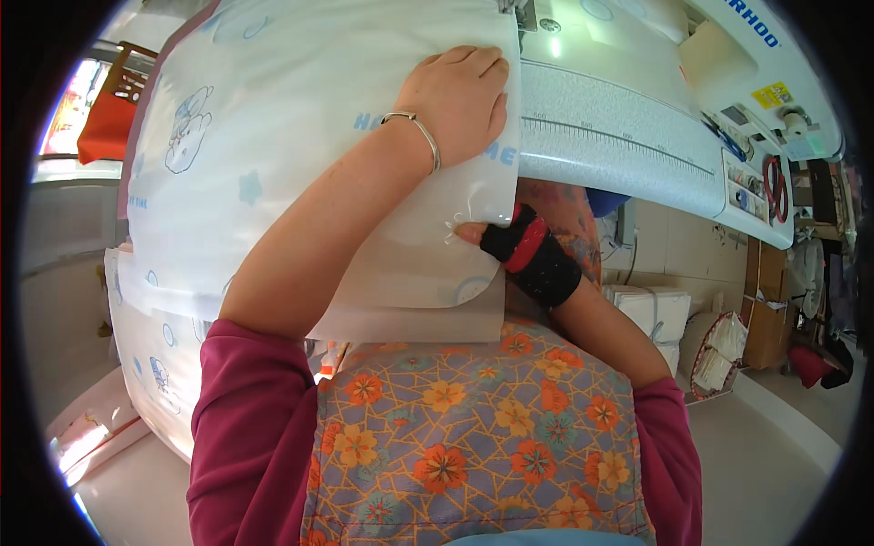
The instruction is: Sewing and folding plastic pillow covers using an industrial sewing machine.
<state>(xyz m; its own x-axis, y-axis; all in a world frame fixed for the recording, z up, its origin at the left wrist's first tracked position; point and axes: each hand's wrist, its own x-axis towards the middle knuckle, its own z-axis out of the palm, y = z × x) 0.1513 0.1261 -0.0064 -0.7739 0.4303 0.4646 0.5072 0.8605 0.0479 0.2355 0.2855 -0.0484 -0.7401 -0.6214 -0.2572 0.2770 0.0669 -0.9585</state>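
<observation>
A large white, slightly glossy sheet point(300, 109) with pale blue cartoon prints covers the left and middle of the worktop and hangs down at the near left. My left hand point(455, 96), with a silver bangle at the wrist, lies flat on it near its right edge, fingers stretched forward. Lower down, my right hand point(510, 238), in a black fingerless glove with a red band, grips the sheet's near right edge. Its thumb presses on top beside some loose white threads point(452, 227); the other fingers are hidden. Metal sewing machine parts point(507, 5) show at the sheet's far right corner.
A white sewing machine point(774, 55) stands at the far right. Its bed point(619, 127) bears a ruler scale. Red-handled scissors point(775, 188) lie by a small parts tray point(746, 189). White folded stacks point(651, 314) and a basket point(719, 355) stand low on the right.
</observation>
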